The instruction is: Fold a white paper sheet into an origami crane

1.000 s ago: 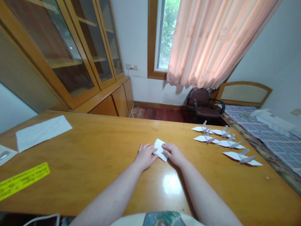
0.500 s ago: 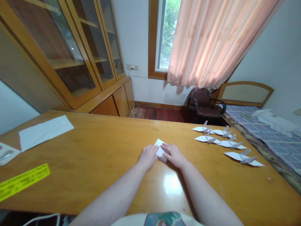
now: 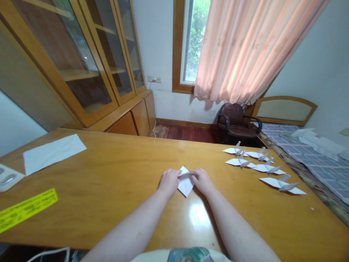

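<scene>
A left hand point(image 3: 169, 182) and a right hand point(image 3: 202, 181) pinch opposite sides of a partly folded sheet of origami paper point(image 3: 185, 186), fingers closed on it, mid-desk on a wooden desk point(image 3: 122, 167); five paper cranes point(image 3: 266, 168) stand at the desk's right end, a yellow label point(image 3: 29, 209) lies at its left, and a maroon armchair point(image 3: 233, 116) sits beyond its far edge

From my end I had both bare forearms reaching forward and converging, the left forearm point(image 3: 133, 222) slanting rightward, the right forearm point(image 3: 236, 222) leftward. My left hand point(image 3: 169, 181) and right hand point(image 3: 203, 181) faced each other, near but apart, backs upward, fingers curled inward in a light pinch, some fingertips hidden from me.
</scene>
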